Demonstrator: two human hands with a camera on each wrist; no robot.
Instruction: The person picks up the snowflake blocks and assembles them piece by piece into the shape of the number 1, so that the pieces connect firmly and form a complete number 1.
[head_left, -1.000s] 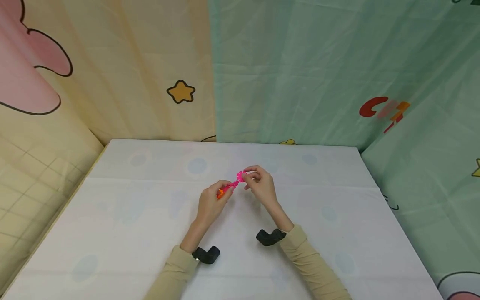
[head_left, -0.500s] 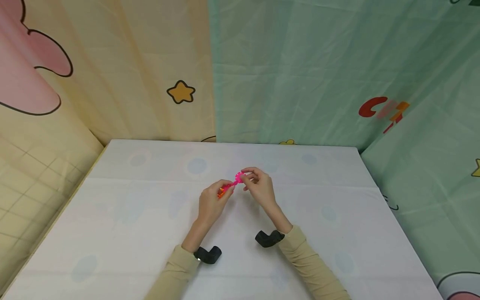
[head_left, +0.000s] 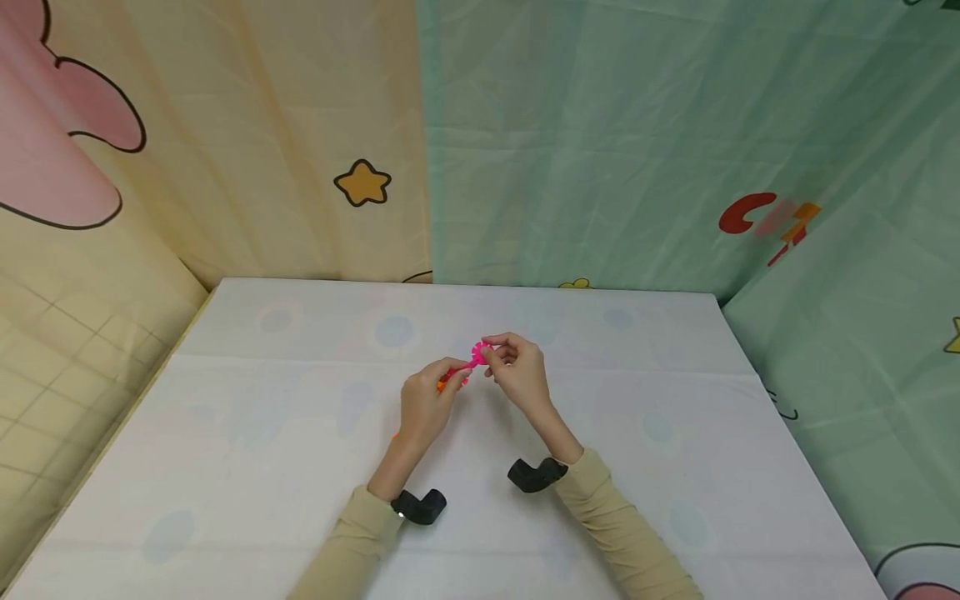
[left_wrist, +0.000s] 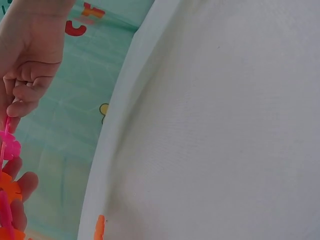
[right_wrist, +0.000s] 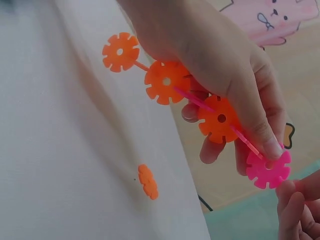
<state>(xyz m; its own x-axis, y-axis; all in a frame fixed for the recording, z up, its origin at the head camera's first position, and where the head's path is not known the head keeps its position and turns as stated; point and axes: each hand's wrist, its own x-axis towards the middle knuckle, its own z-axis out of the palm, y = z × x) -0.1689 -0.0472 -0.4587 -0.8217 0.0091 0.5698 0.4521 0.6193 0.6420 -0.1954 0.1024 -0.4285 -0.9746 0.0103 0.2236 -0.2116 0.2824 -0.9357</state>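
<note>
My left hand (head_left: pixel 426 403) holds a chain of slotted plastic snowflake discs, its thumb pressing on a pink disc (right_wrist: pixel 268 170) at the near end. Orange discs (right_wrist: pixel 218 120) alternate with edge-on pink ones along the chain, which trails back past the palm to an orange disc (right_wrist: pixel 120 52). My right hand (head_left: pixel 521 375) pinches another pink disc (head_left: pixel 478 353) between thumb and fingers. That disc meets the chain's pink end in the head view; whether their slots interlock cannot be made out. Fingers hide part of both.
A separate orange disc (right_wrist: pixel 148 181) shows against the white tabletop (head_left: pixel 262 467) in both wrist views. Printed curtains (head_left: pixel 600 150) stand behind and beside the table. Black wrist mounts (head_left: pixel 418 507) sit on both forearms.
My right hand has shifted slightly left, bringing its pink disc against the chain's end. My left hand has turned a little, and an orange bit now shows beside its wrist.
</note>
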